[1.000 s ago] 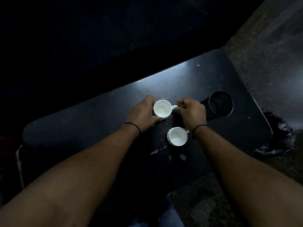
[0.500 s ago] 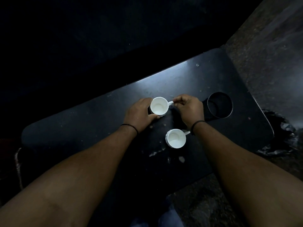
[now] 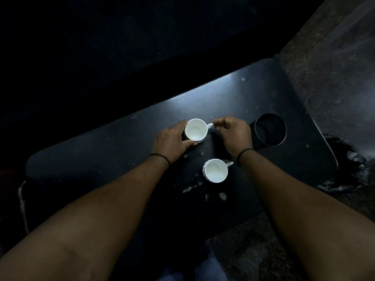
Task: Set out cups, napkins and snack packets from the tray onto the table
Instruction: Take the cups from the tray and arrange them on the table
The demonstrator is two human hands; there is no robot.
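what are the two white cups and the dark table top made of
Far cup and near cup: most likely glazed ceramic, going by the smooth white inside, soft sheen and thin loop handles. The near cup's outer wall looks ribbed. Table top: dark, semi-gloss, probably painted or laminated board; pale chips and scuffs show through the coating.

No legible text

Nothing readable showed: no labels, brands, numbers or signs stood on any surface in the dim view.
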